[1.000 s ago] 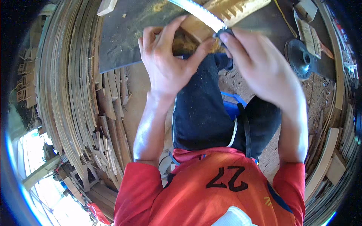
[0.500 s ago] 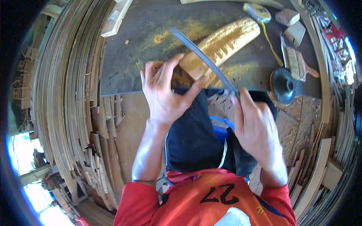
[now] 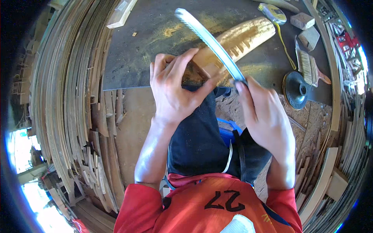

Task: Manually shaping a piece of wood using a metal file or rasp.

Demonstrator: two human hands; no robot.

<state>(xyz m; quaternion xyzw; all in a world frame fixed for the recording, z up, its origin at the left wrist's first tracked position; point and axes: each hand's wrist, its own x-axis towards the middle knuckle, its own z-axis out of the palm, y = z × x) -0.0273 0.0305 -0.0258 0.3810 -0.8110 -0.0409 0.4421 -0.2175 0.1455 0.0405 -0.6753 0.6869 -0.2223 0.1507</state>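
A carved, rounded wooden piece (image 3: 248, 34), with notches along one side, lies at a slant on the dark tabletop. My left hand (image 3: 173, 83) grips its near end, thumb on one side and fingers on the other. In my right hand (image 3: 266, 112) is a long, slim metal file (image 3: 211, 42), held at its near end. The file lies across the wooden piece near my left hand, its far tip reaching past it over the table. My right fingers hide the file's handle.
Sawdust lies on the dark tabletop (image 3: 132, 62). To the right are a yellow tape measure (image 3: 272, 14), wood blocks (image 3: 309, 38), a brush (image 3: 309, 68) and a round black disc (image 3: 295, 90). Stacked boards (image 3: 66, 77) stand on the left, more timber on the right.
The file and my right hand have moved away from me, and the file's face now catches bright light. My left hand keeps its grip on the wooden piece. The view has shifted slightly.
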